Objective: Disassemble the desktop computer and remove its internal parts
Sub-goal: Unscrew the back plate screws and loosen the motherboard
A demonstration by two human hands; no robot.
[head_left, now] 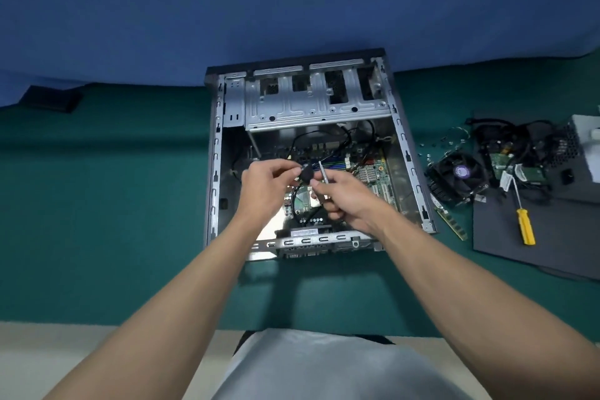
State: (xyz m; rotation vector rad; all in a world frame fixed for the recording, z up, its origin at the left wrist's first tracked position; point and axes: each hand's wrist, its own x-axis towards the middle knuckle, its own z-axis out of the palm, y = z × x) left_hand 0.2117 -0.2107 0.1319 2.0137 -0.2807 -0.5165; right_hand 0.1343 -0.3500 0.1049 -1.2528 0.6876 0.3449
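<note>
Above the open case (pixel 216 172), our left hand (pixel 263 185) pinched a small black part (pixel 306 173); our right hand (pixel 344 198) gripped a thin metal tool (pixel 322 172), both between the side walls.

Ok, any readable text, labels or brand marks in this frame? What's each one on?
No text reads clearly.
White sticker at the near edge of the computer case: barcode-like print, blurred.
Round purple sticker on the removed fan: blurred.
White tags by the removed circuit board: too small to read.
</note>
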